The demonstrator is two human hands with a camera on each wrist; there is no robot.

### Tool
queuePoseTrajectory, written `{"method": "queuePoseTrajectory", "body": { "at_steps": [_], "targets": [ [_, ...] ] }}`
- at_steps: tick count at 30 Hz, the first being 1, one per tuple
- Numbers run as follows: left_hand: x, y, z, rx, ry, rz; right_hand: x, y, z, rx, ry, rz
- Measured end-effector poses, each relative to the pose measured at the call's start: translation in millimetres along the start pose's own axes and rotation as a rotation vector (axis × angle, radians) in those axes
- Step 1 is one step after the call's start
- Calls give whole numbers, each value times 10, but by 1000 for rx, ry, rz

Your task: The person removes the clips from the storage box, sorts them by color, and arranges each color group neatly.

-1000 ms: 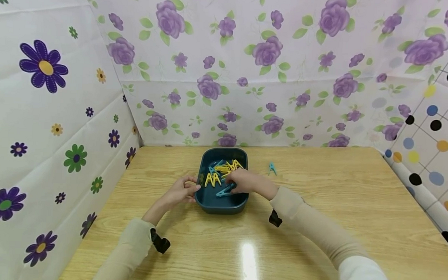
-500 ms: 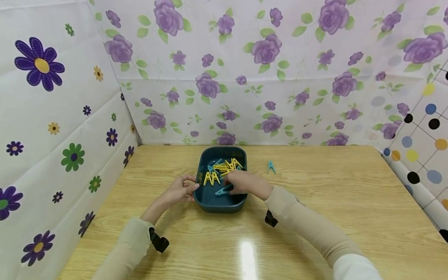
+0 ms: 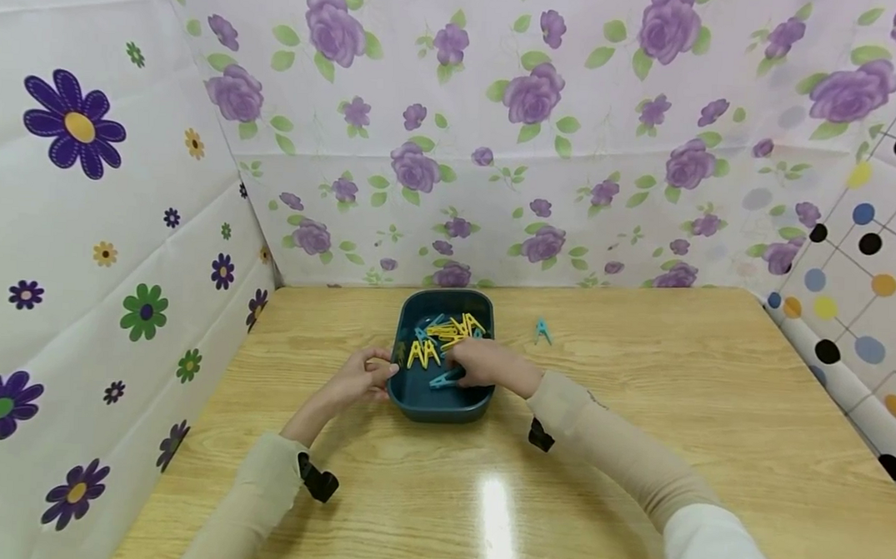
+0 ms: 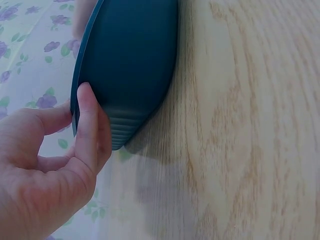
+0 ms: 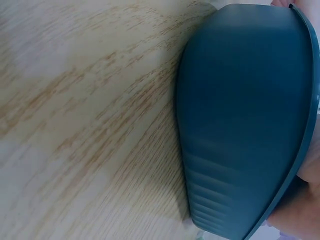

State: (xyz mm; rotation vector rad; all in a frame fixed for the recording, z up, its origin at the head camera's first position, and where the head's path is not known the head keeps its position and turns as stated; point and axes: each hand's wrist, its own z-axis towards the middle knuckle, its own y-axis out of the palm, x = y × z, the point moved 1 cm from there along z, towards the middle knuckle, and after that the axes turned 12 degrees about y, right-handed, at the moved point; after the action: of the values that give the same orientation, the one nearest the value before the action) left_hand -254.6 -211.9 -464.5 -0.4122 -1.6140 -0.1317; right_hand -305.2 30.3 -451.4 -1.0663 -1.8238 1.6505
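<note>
Toward the back edge of the surface [image 3: 623, 404], left of its middle, a box [image 3: 439, 415] is held by its left rim, pinched in the grip of the left hand [image 3: 363, 375]. Inside, yellow clothespins [image 3: 416, 350] and blue ones [image 3: 421, 335] are left mingled, mostly at the back. Nearer the front, a blue clothespin [image 3: 443, 381] is met by the right hand [image 3: 482, 364]; whether it is clamped there cannot be told. Most visible clothespins are already boxed; one stray blue clothespin [image 3: 542, 331] is left outside, to the right.
</note>
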Motion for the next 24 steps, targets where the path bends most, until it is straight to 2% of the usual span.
{"method": "queuePoseTrajectory", "body": {
  "at_steps": [7, 18, 24],
  "targets": [
    [-4, -6, 4, -15, 7, 2, 59, 4, -5, 37, -50, 67],
    [-12, -15, 14, -20, 9, -12, 112, -74, -61, 203, -129, 106],
    [-28, -22, 22, -33, 19, -26, 158, -93, -66, 231, -123, 153]
  ]
}}
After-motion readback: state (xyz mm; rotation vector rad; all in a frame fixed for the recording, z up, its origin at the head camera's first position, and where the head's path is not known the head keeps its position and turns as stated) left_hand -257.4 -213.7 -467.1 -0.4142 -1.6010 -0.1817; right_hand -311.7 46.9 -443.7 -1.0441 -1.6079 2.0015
